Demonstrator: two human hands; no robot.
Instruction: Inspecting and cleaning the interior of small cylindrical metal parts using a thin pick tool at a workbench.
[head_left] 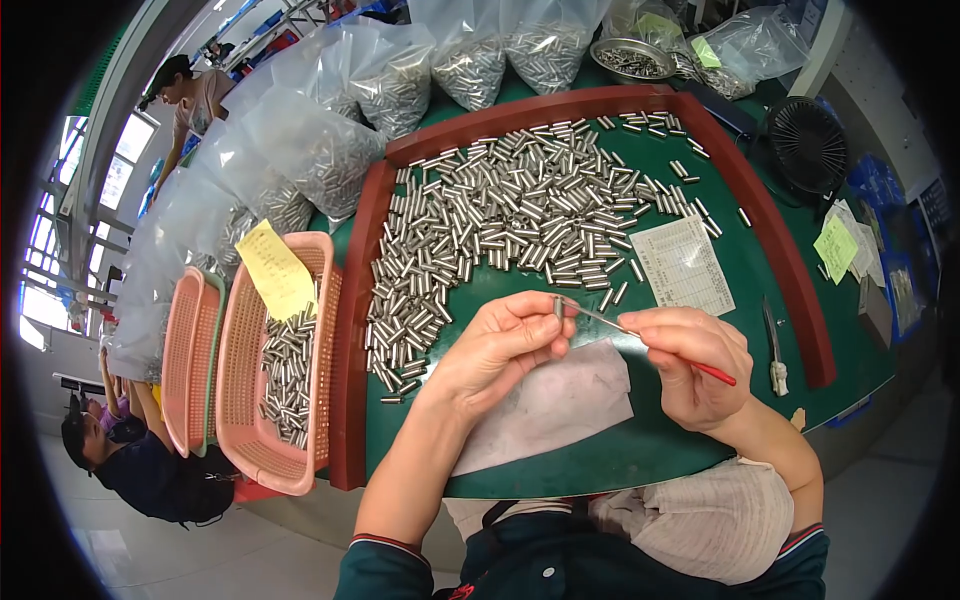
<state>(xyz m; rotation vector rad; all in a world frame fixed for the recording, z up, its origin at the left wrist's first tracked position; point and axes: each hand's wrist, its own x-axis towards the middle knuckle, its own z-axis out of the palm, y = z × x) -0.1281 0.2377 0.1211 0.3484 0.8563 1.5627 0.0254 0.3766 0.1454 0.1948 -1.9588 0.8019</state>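
Note:
Between the thumb and fingers of my left hand (510, 345) stands a small metal tube (559, 307), held upright. My right hand (697, 365) grips a thin metal tool with a red handle (714, 374), and its slender shaft (600, 318) points left to the tube; whether the tip touches it I cannot tell. Both hands are over a pale cloth (550, 405) on the green tabletop. Beyond them a large heap of loose metal tubes (520, 195) spreads across the table. A printed paper sheet (683, 265) lies just past my right hand.
A dark red raised border (352, 330) frames the work area. Pink baskets (232, 400) stand left, one holding tubes under a yellow note (275, 270). Bags of metal parts (470, 65) line the back. Tweezers (773, 345) and a black fan (806, 147) are right. Two people are at left.

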